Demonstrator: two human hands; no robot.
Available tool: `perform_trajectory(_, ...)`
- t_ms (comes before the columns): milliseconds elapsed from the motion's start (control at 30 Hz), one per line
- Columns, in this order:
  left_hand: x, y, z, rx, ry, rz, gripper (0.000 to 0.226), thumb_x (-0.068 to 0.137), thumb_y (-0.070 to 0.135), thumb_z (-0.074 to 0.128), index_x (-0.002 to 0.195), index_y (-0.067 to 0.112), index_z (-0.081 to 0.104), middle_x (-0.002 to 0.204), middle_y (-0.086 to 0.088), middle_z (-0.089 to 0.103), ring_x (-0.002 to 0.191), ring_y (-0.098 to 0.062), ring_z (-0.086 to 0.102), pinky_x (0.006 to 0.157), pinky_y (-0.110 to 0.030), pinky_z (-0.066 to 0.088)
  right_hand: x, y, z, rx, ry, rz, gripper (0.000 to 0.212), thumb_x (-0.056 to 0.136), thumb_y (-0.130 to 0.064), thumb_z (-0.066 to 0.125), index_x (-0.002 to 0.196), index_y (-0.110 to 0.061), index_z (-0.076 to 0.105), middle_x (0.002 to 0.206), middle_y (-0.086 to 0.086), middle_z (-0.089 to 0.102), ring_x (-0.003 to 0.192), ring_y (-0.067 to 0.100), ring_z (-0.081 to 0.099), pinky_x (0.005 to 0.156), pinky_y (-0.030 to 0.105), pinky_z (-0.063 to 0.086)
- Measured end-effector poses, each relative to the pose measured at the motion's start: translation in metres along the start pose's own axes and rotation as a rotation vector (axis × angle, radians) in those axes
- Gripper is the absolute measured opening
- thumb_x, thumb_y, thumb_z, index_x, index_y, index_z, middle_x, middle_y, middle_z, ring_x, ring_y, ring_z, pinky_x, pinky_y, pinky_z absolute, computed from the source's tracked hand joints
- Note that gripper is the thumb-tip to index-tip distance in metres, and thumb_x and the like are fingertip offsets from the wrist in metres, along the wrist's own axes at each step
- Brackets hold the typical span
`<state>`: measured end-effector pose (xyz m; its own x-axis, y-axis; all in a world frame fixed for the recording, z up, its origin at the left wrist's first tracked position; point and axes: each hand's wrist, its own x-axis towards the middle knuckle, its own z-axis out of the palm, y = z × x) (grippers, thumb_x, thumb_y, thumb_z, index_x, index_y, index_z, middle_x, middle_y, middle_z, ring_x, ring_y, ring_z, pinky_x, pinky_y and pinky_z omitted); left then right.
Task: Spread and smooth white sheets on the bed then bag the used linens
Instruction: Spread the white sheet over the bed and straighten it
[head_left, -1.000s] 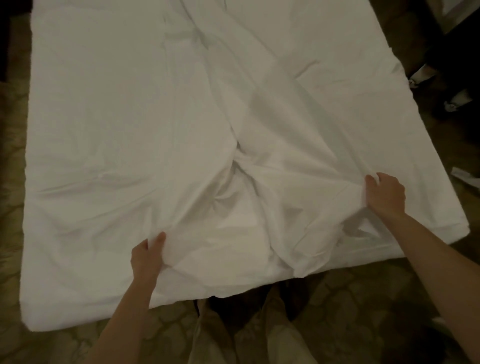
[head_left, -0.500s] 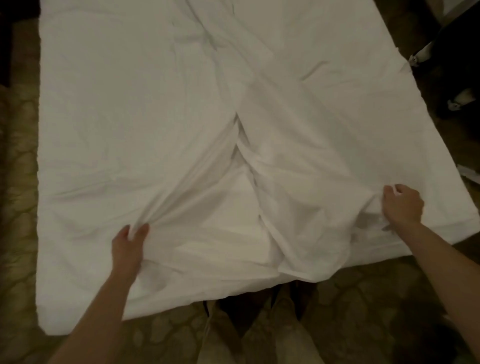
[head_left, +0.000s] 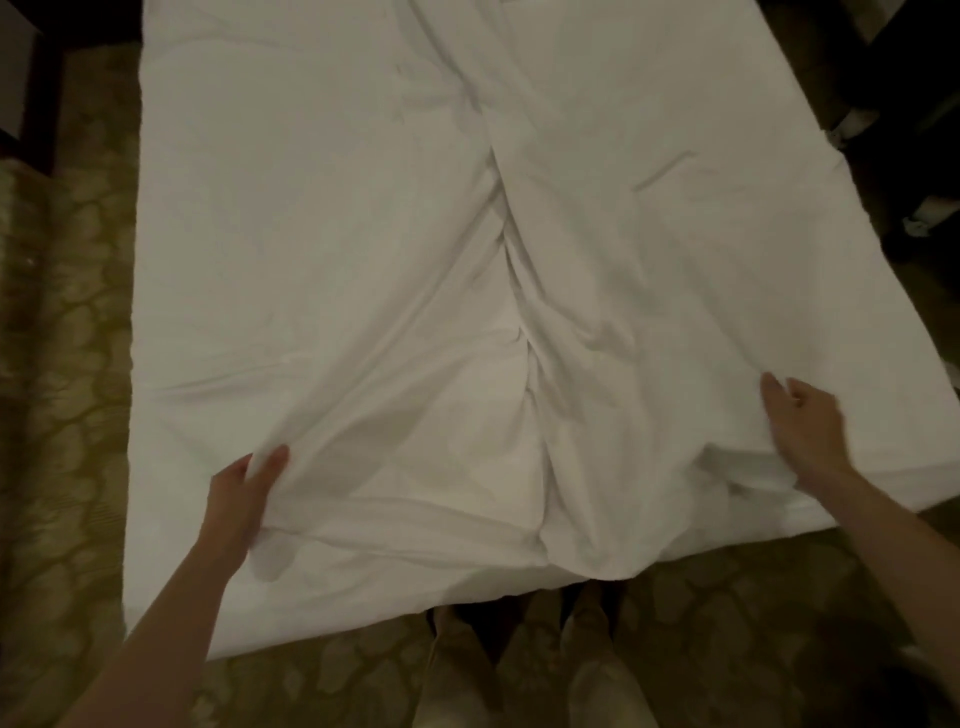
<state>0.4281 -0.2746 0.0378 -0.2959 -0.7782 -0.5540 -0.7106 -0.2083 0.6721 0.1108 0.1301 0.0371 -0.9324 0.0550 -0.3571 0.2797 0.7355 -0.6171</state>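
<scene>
White sheet (head_left: 395, 270) spread over the bed (head_left: 171, 613), its central ridge of folds running toward the bed's near edge; left hand (head_left: 241, 499) pinches a fold near that edge, while right hand (head_left: 805, 431), fingers extended, rests flat on the sheet near the bed's right corner.

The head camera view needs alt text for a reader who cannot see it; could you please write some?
Seen from above, a person at the foot of a bed spreads a white sheet: the left hand grips a fold, the right hand rests at the sheet's edge. A long bunched ridge runs down the middle; patterned carpet surrounds the bed.
</scene>
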Motion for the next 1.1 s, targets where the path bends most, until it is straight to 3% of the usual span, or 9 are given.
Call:
perform_trajectory(167,-0.026,0.011,0.017,-0.181,-0.115,-0.107,0.026,0.09,0.024,0.065,0.108,0.005,0.066,0.097,-0.014,0.07,0.087,-0.031,0.065,0.082,-0.041,0.052,-0.072,-0.081,0.058,0.092,-0.256,-0.174,0.041,0.101,-0.028,0.047,0.06,-0.021,0.044,0.06,-0.002,0.047,0.063,0.016,0.043,0.055,0.029,0.03)
perform_trajectory(267,-0.042,0.026,0.021,-0.209,-0.245,-0.107,0.027,0.09,0.022,0.065,0.109,0.004,0.067,0.099,-0.016,0.073,0.091,-0.034,0.069,0.084,-0.045,0.055,-0.13,-0.12,0.104,-0.001,-0.477,-0.275,0.029,0.102,-0.03,0.044,0.108,-0.015,0.068,0.11,0.006,0.068,0.104,0.019,0.06,0.085,0.026,0.042)
perform_trajectory(367,-0.059,0.045,0.024,-0.262,-0.369,-0.104,0.028,0.089,0.021,0.065,0.111,0.004,0.067,0.105,-0.019,0.071,0.093,-0.032,0.069,0.084,-0.043,0.055,-0.189,-0.143,0.145,-0.096,-0.655,-0.444,0.043,0.103,-0.033,0.04,0.145,-0.023,0.041,0.138,0.006,0.055,0.126,0.02,0.052,0.105,0.02,0.032)
perform_trajectory(500,-0.076,0.067,0.015,-0.386,-0.436,-0.165,0.035,0.103,0.031,0.038,0.105,0.01,0.066,0.095,-0.007,0.073,0.09,-0.019,0.067,0.072,-0.025,0.054,-0.252,-0.159,0.18,-0.166,-0.771,-0.62,0.054,0.105,-0.031,0.031,0.15,-0.033,0.001,0.113,0.017,0.067,0.098,0.029,0.065,0.094,0.034,0.048)
perform_trajectory(633,-0.059,0.059,-0.008,-0.406,-0.453,-0.206,0.038,0.093,0.042,0.057,0.114,0.011,0.065,0.107,-0.01,0.073,0.102,-0.026,0.066,0.086,-0.033,0.05,-0.27,-0.166,0.197,-0.173,-0.807,-0.638,0.051,0.104,-0.034,0.032,0.153,-0.027,0.02,0.109,0.016,0.067,0.092,0.03,0.065,0.088,0.038,0.051)
perform_trajectory(700,-0.045,0.05,-0.013,-0.278,-0.42,-0.191,0.034,0.084,0.025,0.072,0.111,0.005,0.066,0.099,-0.015,0.073,0.096,-0.032,0.069,0.076,-0.034,0.053,-0.273,-0.165,0.202,-0.105,-0.923,-0.608,0.051,0.101,-0.032,0.042,0.149,-0.024,0.028,0.115,0.014,0.065,0.094,0.03,0.064,0.089,0.04,0.051)
perform_trajectory(800,-0.03,0.039,-0.019,-0.173,-0.331,-0.212,0.019,0.09,0.005,0.056,0.102,-0.006,0.065,0.087,-0.022,0.071,0.078,-0.033,0.068,0.063,-0.032,0.052,-0.277,-0.156,0.206,-0.038,-1.077,-0.54,0.051,0.093,-0.029,0.058,0.142,-0.028,0.044,0.11,0.008,0.065,0.089,0.02,0.06,0.087,0.032,0.049)
perform_trajectory(933,-0.002,0.035,-0.04,-0.214,-0.275,-0.206,0.02,0.096,0.002,0.047,0.11,-0.007,0.058,0.06,-0.008,0.069,0.048,-0.018,0.065,0.042,-0.025,0.052,-0.264,-0.132,0.2,0.26,-0.835,-0.24,0.039,0.081,-0.044,0.06,0.099,-0.012,0.073,0.082,0.003,0.07,0.075,0.011,0.062,0.079,0.035,0.051)
perform_trajectory(1100,0.044,0.026,-0.083,-0.165,-0.098,-0.154,0.029,0.1,0.012,0.046,0.122,-0.006,0.054,0.092,-0.018,0.063,0.078,-0.03,0.059,0.071,-0.039,0.049,-0.207,-0.073,0.172,0.211,-0.236,0.019,0.009,0.092,-0.01,0.058,0.098,-0.013,0.063,0.094,0.0,0.062,0.088,0.016,0.058,0.081,0.028,0.045)
